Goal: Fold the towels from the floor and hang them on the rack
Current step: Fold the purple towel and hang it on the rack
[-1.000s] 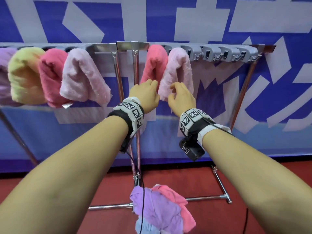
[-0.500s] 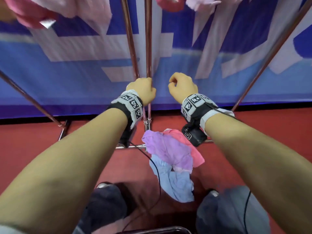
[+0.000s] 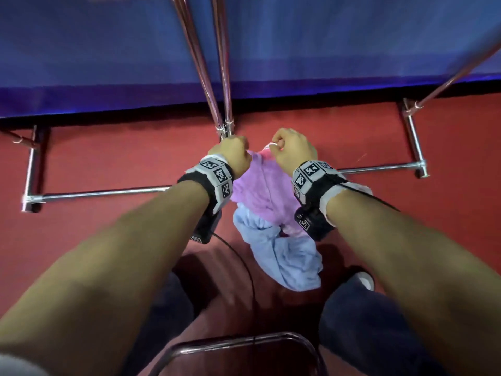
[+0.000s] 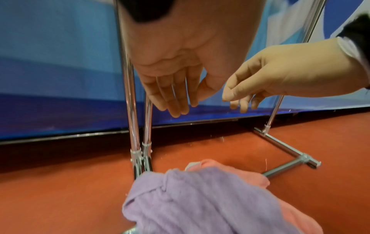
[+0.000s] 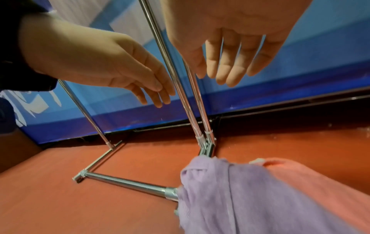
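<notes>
Below, three crumpled towels are seen heaped on the red floor (image 3: 108,158) against the rack's base bars (image 3: 108,191): a purple towel (image 3: 257,191) on top, a pink towel (image 4: 250,175) under its far edge, and a light blue towel (image 3: 284,256) nearest the person's feet. The left hand (image 4: 176,88) and the right hand (image 5: 230,63) are held above the pile, fingers loosely extended and pointed down, nothing gripped and no cloth yet touched, as both wrist views show. Those three towels are judged still to be picked up, folded and hung; the hanging rail lies out of view, so finished work cannot be counted.
</notes>
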